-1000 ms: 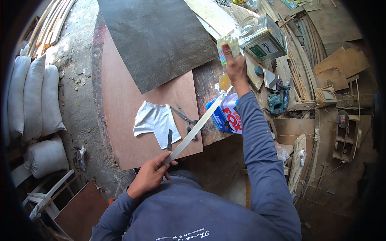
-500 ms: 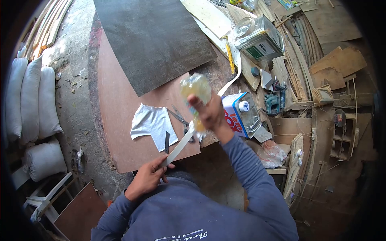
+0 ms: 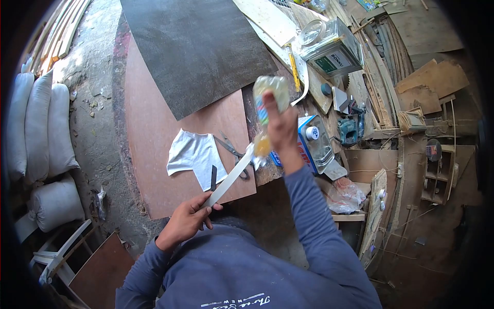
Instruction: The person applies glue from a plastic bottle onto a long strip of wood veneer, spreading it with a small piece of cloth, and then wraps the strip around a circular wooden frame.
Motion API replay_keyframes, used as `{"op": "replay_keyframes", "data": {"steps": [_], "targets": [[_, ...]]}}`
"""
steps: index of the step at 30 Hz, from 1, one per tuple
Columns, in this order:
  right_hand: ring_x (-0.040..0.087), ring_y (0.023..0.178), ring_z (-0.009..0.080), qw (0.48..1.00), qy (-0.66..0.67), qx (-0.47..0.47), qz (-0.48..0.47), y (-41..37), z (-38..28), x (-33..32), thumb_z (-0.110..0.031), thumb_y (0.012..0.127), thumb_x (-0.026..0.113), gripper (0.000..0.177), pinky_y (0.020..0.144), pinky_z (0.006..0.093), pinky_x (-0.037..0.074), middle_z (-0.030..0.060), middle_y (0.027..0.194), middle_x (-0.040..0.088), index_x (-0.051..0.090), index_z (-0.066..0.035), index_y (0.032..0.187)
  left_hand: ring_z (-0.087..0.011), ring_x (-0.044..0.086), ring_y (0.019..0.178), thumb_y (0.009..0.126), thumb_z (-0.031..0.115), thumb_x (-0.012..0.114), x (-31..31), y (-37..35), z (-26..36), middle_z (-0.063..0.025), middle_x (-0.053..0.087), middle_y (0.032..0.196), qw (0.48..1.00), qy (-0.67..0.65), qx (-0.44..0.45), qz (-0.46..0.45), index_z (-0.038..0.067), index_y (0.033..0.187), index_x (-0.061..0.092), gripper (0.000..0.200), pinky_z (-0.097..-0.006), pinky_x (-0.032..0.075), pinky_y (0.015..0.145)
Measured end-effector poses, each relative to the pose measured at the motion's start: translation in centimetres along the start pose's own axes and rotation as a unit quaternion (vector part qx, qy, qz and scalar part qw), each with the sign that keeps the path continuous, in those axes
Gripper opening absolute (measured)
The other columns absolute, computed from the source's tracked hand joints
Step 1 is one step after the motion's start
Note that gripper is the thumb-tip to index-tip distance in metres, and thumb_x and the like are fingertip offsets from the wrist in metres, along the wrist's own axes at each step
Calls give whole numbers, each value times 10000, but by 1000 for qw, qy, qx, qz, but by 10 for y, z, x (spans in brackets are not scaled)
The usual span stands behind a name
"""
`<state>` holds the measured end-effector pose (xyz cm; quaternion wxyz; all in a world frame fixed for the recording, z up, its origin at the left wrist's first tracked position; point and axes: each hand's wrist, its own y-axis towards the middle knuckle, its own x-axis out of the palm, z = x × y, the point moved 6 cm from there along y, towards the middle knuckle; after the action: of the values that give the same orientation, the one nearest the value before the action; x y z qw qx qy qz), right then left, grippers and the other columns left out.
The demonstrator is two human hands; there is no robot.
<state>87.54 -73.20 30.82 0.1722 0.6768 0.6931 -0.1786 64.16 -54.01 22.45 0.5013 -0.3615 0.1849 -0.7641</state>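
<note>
My left hand (image 3: 186,219) is closed on the near end of a long white strip (image 3: 230,180), thumb on top. From there the strip slants up to the right over the board. My right hand (image 3: 286,131) grips a clear plastic bottle (image 3: 277,86) with yellowish contents, tipped so that its narrow yellow end (image 3: 262,147) hangs over the strip's far part. A white cloth piece (image 3: 191,154), scissors (image 3: 230,148) and a dark flat bar (image 3: 213,177) lie on the reddish-brown board (image 3: 146,134), left of the strip.
A dark sheet (image 3: 193,56) overlaps the board's far side. To the right stand a blue-and-white can (image 3: 314,147) and a square tin (image 3: 332,54), with a yellow cutter (image 3: 293,67) and a teal power tool (image 3: 349,131) nearby. White sacks (image 3: 40,129) line the floor at left.
My right hand and the bottle have moved up and to the right, away from the scissors. My left hand has shifted slightly, still holding the strip.
</note>
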Motion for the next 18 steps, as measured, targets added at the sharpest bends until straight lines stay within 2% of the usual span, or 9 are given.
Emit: {"op": "replay_keyframes", "data": {"steps": [3, 5, 8, 9, 11, 13, 14, 17, 18], "targets": [[704, 921, 242, 995, 52, -70, -48, -45, -24, 25, -643, 861, 683, 687, 789, 342, 538, 128, 1031, 710, 664, -14, 1137, -84, 639, 713, 1025, 55, 468, 0, 1, 2, -10, 696, 1153, 1000, -11, 0, -11, 10, 1472, 439, 450, -210, 470, 621], [654, 731, 166, 990, -2, -138, 0, -43, -27, 22, -687, 920, 557, 678, 649, 305, 490, 63, 782, 675, 677, -28, 1022, -84, 640, 714, 1025, 55, 468, -1, -1, 2, -13, 697, 1154, 1000, -10, -1, -12, 7, 1473, 436, 452, -209, 471, 623], [659, 722, 173, 996, -29, -74, 47, -1, 0, -5, -680, 919, 567, 669, 649, 316, 494, 76, 793, 695, 707, -26, 934, -84, 640, 713, 1025, 55, 468, 3, -4, 4, -19, 697, 1157, 1000, 2, 0, -13, 6, 1473, 434, 452, -208, 474, 626], [655, 716, 173, 991, -30, -103, 84, 5, 0, -12, -674, 932, 551, 663, 638, 317, 488, 71, 795, 693, 702, -28, 928, -83, 639, 713, 1026, 56, 469, 5, -3, 2, -20, 697, 1158, 1000, 3, -1, -12, 6, 1473, 433, 452, -208, 475, 626], [653, 716, 169, 990, -22, -117, 72, 2, 1, -11, -671, 941, 536, 662, 635, 327, 488, 68, 795, 688, 694, -28, 956, -83, 638, 712, 1026, 58, 472, 5, -2, 2, -23, 697, 1160, 1000, 3, 4, -11, 5, 1474, 431, 452, -208, 476, 627], [650, 722, 174, 995, -25, -86, 33, -30, -2, 9, -656, 953, 529, 647, 638, 331, 490, 68, 797, 680, 681, -27, 983, -83, 638, 710, 1027, 61, 475, 6, -2, 3, -26, 697, 1162, 1000, 1, 10, -16, 5, 1474, 430, 452, -209, 476, 626], [653, 729, 181, 994, -6, -112, -14, -51, -22, 22, -648, 955, 531, 632, 649, 335, 500, 67, 792, 672, 669, -32, 978, -85, 634, 707, 1030, 67, 474, 6, -2, 2, -29, 696, 1163, 1000, 1, 10, -18, 4, 1479, 420, 456, -214, 477, 623], [658, 725, 192, 984, 142, -102, -38, -78, -44, 45, -665, 938, 543, 638, 666, 341, 509, 78, 788, 664, 654, -37, 942, -90, 626, 700, 1036, 79, 470, 6, -1, -1, -36, 695, 1167, 1000, 2, 11, -22, 1, 1490, 400, 466, -227, 479, 617], [678, 772, 188, 990, 84, -101, -42, -68, -32, 39, -626, 918, 608, 599, 691, 331, 523, 79, 846, 693, 668, -37, 1009, -91, 627, 700, 1036, 77, 469, 6, -2, -1, -38, 695, 1168, 1000, 2, 10, -21, 1, 1490, 399, 466, -227, 479, 617]]}}
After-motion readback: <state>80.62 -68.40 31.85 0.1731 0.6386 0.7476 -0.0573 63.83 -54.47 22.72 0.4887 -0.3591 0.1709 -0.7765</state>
